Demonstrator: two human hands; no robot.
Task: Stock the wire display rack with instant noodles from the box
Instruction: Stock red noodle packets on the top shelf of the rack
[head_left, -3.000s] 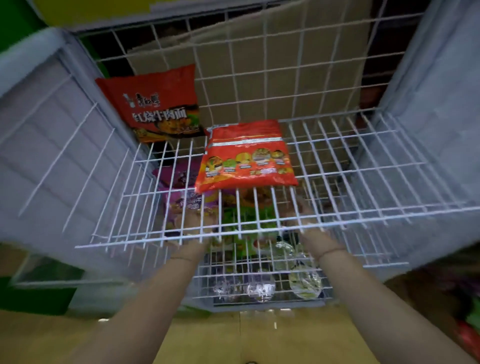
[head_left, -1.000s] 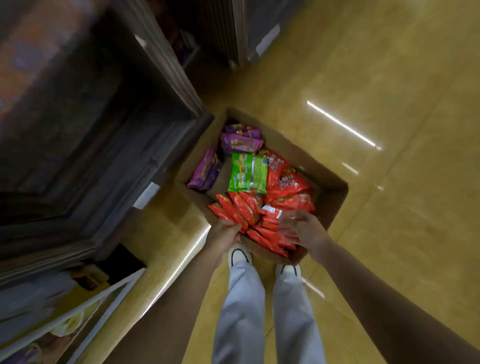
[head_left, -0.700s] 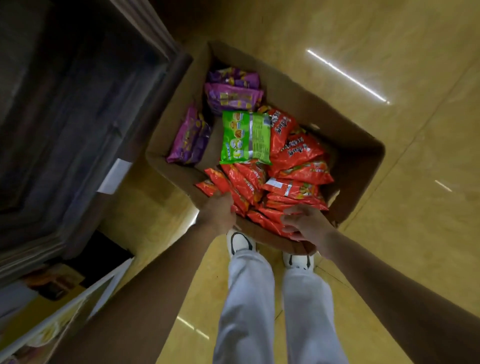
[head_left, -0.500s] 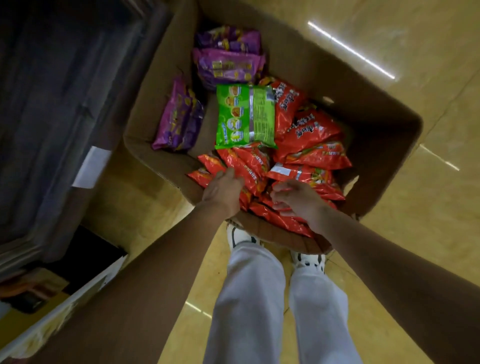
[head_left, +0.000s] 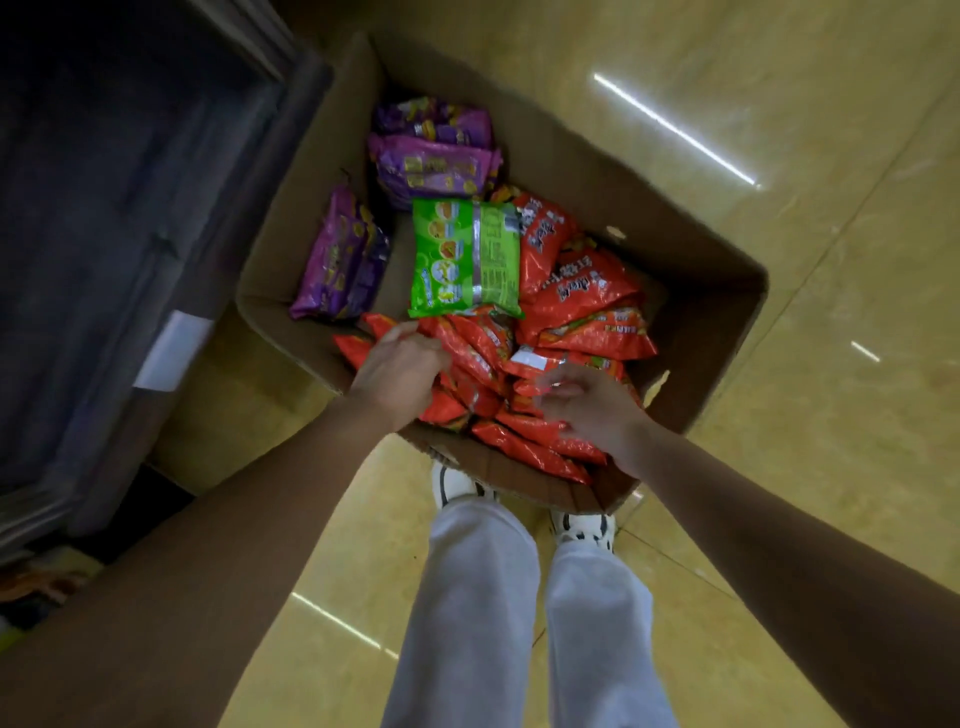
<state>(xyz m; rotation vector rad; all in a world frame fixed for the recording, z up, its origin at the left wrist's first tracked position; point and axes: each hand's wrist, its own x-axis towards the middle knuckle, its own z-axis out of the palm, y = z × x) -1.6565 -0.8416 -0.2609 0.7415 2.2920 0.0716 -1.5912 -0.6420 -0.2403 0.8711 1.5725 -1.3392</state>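
Below, the cardboard box (head_left: 717, 306) holds red packets (head_left: 582, 291); left hand (head_left: 397, 371) grips 1, right hand (head_left: 592, 405) spread.

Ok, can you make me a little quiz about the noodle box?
1. True or false: the green pack lies on top of other packs.
2. Which colour has the most packs in the box? A purple, B red, C green.
3. Fill in: the left hand reaches into the ___ packs.

Key: 1 true. 2 B. 3 red.
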